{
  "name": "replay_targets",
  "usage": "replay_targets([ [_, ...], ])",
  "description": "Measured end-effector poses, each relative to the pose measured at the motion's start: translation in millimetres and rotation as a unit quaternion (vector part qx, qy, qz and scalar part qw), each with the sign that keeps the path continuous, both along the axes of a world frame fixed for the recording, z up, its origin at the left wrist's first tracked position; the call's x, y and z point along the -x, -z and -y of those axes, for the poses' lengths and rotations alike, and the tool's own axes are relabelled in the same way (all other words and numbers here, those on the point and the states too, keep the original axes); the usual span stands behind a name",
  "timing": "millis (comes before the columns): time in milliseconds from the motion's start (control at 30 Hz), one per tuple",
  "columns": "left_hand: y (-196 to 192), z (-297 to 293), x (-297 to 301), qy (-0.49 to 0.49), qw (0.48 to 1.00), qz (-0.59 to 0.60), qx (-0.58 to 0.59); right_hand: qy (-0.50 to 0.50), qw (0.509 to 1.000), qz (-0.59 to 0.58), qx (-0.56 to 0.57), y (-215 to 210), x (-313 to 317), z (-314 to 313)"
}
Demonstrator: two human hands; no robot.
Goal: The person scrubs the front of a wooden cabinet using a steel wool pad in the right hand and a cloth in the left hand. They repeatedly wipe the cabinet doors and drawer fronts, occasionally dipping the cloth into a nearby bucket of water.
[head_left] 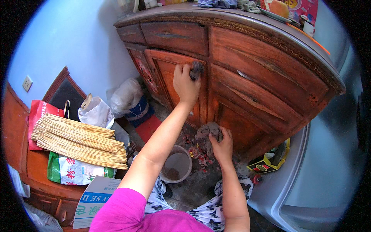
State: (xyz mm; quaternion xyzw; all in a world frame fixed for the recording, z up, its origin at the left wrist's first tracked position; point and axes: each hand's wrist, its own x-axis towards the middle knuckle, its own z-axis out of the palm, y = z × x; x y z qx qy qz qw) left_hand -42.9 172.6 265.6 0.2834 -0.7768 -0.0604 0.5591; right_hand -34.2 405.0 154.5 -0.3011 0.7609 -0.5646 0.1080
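Observation:
My left hand reaches up to the wooden cabinet with its fingers closed round a dark, ridged scouring pad. The pad rests against the upper right part of the left cabinet door; its exact kind is hard to make out. Lower and to the right, my right hand grips a crumpled grey cloth in front of the cabinet's lower part. Between my forearms, a pale plastic bucket stands on the floor with cloudy liquid in it.
At left, a bundle of thin straw-coloured sticks lies on bags. Red and coloured scraps litter the floor by the bucket. A black and yellow box stands at right, beside a large grey-blue surface. Cloths and a plate sit on the cabinet top.

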Motion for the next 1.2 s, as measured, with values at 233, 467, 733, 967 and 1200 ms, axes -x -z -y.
replay_targets([
  [233,15.1,-0.6,-31.9,0.092,0.982,0.161,-0.045,0.005,0.999,-0.008,-0.033,7.6,1.1,0.4],
  [467,-5.8,0.6,9.2,0.061,0.996,-0.065,0.025,0.006,1.0,-0.019,-0.012,13.0,3.5,-3.9],
  [733,75.5,-6.7,-30.0,0.04,0.976,0.203,-0.061,-0.001,1.0,0.008,-0.022,10.6,6.4,-2.9],
  [967,-7.8,-2.9,4.1,0.081,0.994,-0.07,0.012,-0.003,1.0,0.008,0.005,14.6,8.6,-2.1],
  [1200,45.8,0.4,-24.7,0.07,0.992,0.083,-0.071,0.018,1.0,-0.005,0.001,15.2,7.8,-1.0],
])
